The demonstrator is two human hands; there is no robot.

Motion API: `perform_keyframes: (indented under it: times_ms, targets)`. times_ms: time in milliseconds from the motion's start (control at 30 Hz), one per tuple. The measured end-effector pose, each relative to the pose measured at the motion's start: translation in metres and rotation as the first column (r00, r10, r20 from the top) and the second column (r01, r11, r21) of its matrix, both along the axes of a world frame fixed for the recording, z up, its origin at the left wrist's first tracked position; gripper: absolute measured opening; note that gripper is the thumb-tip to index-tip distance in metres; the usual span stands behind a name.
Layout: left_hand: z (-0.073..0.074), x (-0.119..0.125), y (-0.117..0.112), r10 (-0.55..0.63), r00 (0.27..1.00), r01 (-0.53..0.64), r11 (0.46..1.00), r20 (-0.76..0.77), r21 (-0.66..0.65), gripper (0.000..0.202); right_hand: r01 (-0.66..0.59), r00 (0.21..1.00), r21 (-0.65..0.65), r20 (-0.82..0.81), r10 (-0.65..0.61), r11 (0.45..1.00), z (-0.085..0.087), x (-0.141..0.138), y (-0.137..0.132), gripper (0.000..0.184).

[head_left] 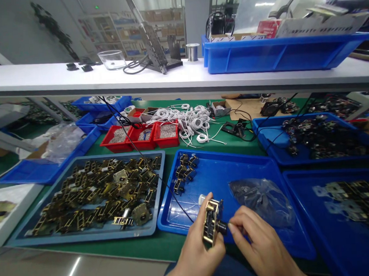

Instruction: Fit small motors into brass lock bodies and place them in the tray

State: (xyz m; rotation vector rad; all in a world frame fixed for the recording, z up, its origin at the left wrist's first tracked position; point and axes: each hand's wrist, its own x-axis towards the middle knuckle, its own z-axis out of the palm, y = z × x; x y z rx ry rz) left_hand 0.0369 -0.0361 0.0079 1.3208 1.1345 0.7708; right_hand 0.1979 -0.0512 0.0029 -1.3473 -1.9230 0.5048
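Brass-coloured metal frame (212,224) with a black core sits clamped in the left hand (194,254) above the blue plastic tray (224,169), the right hand (259,241) pinching what looks like its small black knob (223,227); a slipping pinch could drop the piece into the tray.

The green-matted desk (137,245) carries a grey plastic tray (84,236) of brass-coloured metal parts at the left, a wide blue plastic tray (224,171) in the middle, another blue tray of dark parts (266,126) at the right, and, farther back, three small red bins (142,144) beside a heap of white coiled wires (191,123).
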Motion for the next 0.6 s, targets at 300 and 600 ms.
perform_keyframes:
  times_ms: [300, 600]
  targets:
    - [-0.005, 0.001, 0.005, 0.000, 0.956, 0.088, 0.954, 0.292, -0.287, 0.079, -0.124, 0.983, -0.390, -0.171, 0.061, 0.912, -0.007, 0.009, 0.006, 0.023]
    - [-0.034, 0.004, 0.007, -0.124, 0.992, 0.123, 0.991, -0.017, -0.054, 0.074, -0.137, 0.960, -0.677, -0.271, -0.072, 0.723, -0.027, 0.004, 0.007, 0.026]
